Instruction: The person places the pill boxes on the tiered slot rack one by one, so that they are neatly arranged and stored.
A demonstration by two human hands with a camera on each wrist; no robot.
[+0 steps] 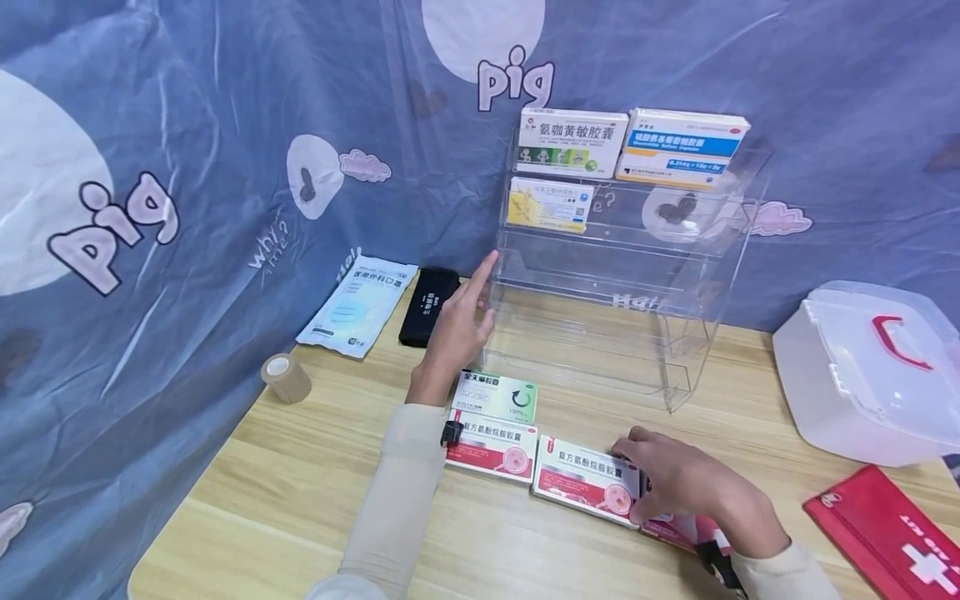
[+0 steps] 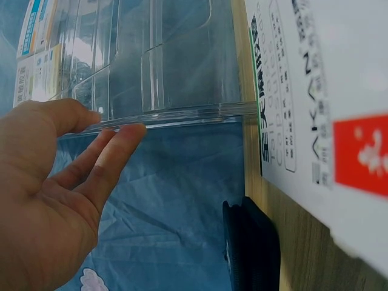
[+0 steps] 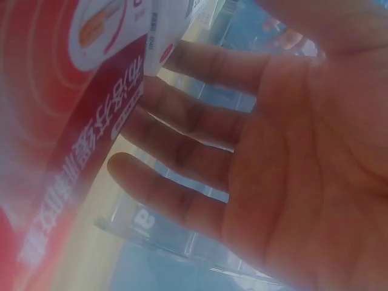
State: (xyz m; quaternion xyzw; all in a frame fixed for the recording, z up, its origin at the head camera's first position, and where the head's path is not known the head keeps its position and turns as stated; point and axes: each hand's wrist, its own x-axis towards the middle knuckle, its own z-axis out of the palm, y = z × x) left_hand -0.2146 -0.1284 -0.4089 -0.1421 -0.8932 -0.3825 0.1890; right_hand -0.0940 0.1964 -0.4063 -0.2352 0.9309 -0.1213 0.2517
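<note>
My left hand [image 1: 455, 329] is at the left side of a clear acrylic rack [image 1: 600, 329], fingers mostly straight; in the left wrist view its fingertips [image 2: 136, 130] touch the rack's side edge. My right hand [image 1: 686, 479] holds the right end of a red-and-white medicine box [image 1: 577, 479], thumb at the near edge and fingers at the far edge. Beneath that hand lies a pink-red medicine box [image 3: 54, 139], partly covered. A matching red-and-white box [image 1: 491, 448] and a green-and-white box [image 1: 495, 397] lie beside my left forearm.
On the rack's upper tiers stand a green-and-white box [image 1: 572, 143], a blue-and-white box [image 1: 682, 148] and a yellow-and-white box [image 1: 550, 205]. A mask packet [image 1: 358, 306], black case [image 1: 429, 307] and tape roll [image 1: 287, 378] lie left. Right are a white lidded bin [image 1: 862, 375] and red pouch [image 1: 892, 525].
</note>
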